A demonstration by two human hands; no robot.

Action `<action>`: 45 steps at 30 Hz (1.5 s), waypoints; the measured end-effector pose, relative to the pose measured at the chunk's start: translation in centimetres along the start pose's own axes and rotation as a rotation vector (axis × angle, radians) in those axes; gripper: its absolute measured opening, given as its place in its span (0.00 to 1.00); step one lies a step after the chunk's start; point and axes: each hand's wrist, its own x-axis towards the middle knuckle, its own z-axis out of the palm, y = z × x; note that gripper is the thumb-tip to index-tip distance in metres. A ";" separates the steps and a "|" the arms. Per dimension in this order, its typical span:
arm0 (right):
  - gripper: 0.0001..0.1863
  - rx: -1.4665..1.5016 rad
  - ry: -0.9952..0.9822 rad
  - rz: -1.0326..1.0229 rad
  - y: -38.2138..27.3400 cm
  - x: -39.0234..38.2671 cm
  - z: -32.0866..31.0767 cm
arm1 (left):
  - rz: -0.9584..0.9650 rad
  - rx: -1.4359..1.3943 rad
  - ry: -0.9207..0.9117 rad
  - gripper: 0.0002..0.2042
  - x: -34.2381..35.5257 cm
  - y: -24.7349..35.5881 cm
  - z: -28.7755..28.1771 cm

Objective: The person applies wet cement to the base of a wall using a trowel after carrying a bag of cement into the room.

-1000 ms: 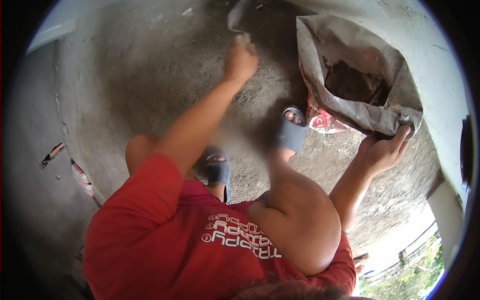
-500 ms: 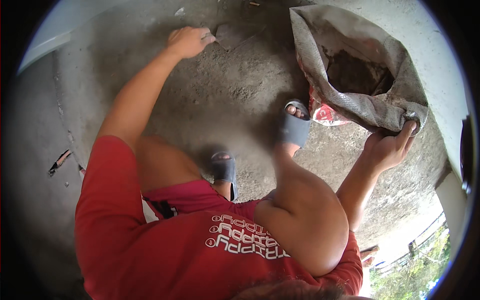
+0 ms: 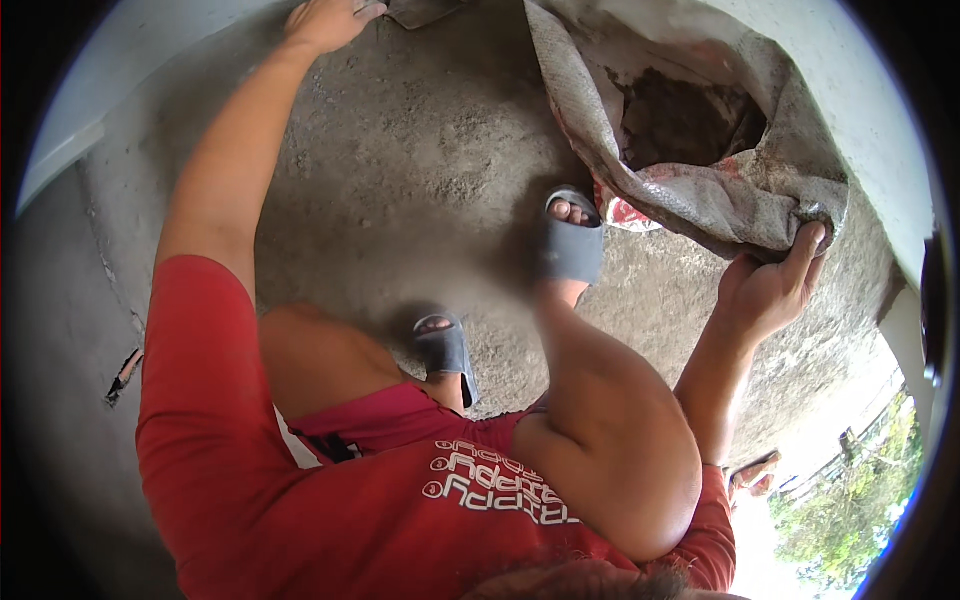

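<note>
At the far end of my outstretched left arm, my left hand (image 3: 330, 24) is closed on the edge of a thin, flat, dark grey piece (image 3: 422, 10). That piece lies low over the floor and is cut off by the top of the picture, so its kind is unclear. My right hand (image 3: 768, 288) grips the folded near rim of a woven sack (image 3: 690, 205), thumb on top. The dirty white sack has red print and gapes wide, with dark, earthy matter (image 3: 685, 120) inside.
Rough, dusty concrete floor (image 3: 400, 180) spreads around my feet, both in grey slides (image 3: 572, 245). A pale wall (image 3: 870, 110) rises behind the sack at the right. A small torn scrap (image 3: 124, 375) lies at left; greenery (image 3: 860, 500) shows at lower right.
My left hand has reached farther out and left, taking the flat grey piece with it. My right hand keeps its hold on the rim, and the sack's mouth has shifted slightly.
</note>
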 end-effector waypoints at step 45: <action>0.20 -2.198 -0.728 -0.614 -33.0 -0.3 8.0 | -1.539 -0.510 -0.492 0.12 -102.3 12.1 -11.2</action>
